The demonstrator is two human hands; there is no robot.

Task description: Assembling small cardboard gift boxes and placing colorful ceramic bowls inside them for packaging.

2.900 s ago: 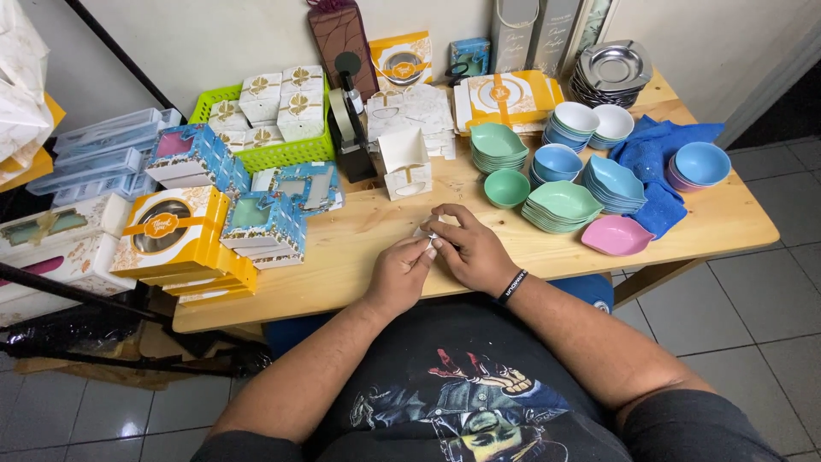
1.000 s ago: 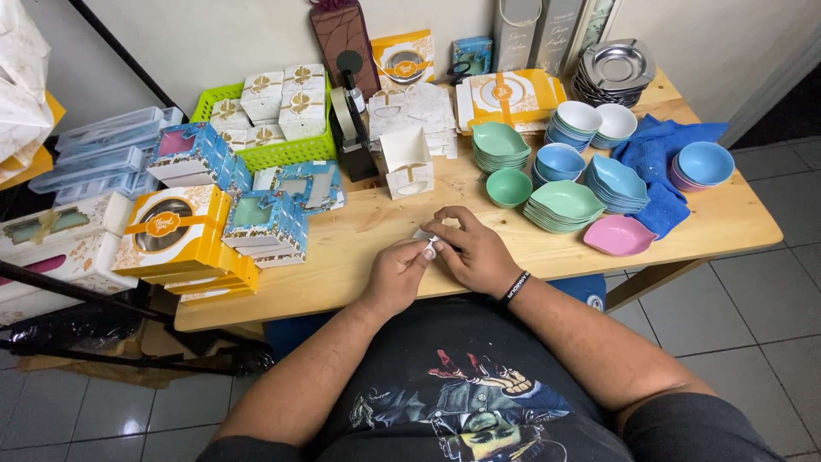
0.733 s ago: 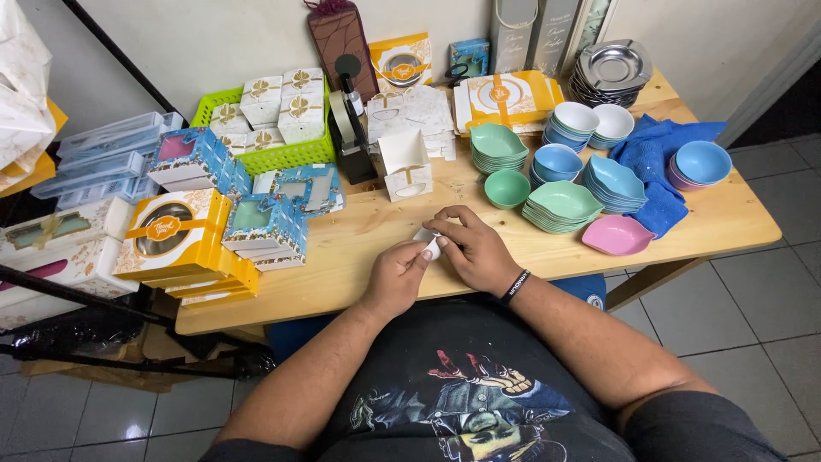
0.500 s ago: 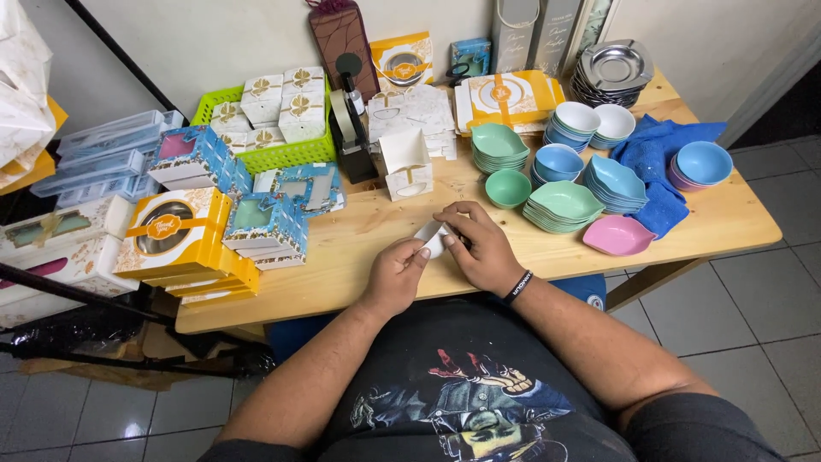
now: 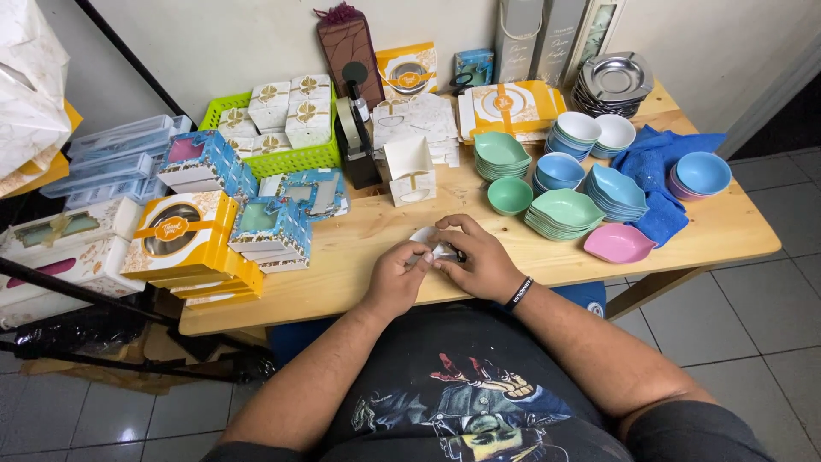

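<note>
both hands on a small white folded paper piece (image 5: 430, 243) at the front of the pale wooden counter (image 5: 359, 248).
i see my left hand (image 5: 398, 278) and right hand (image 5: 475, 259) pinch it from each side, low over the counter, maybe to keep it steady. a small white open box (image 5: 409, 170) stands just behind.

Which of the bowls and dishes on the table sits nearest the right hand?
The lone green bowl, standing by itself just beyond the right hand. The other bowls and leaf-shaped dishes lie farther right or back, and most are stacked; the pink dish lies farther off to the right.
</note>
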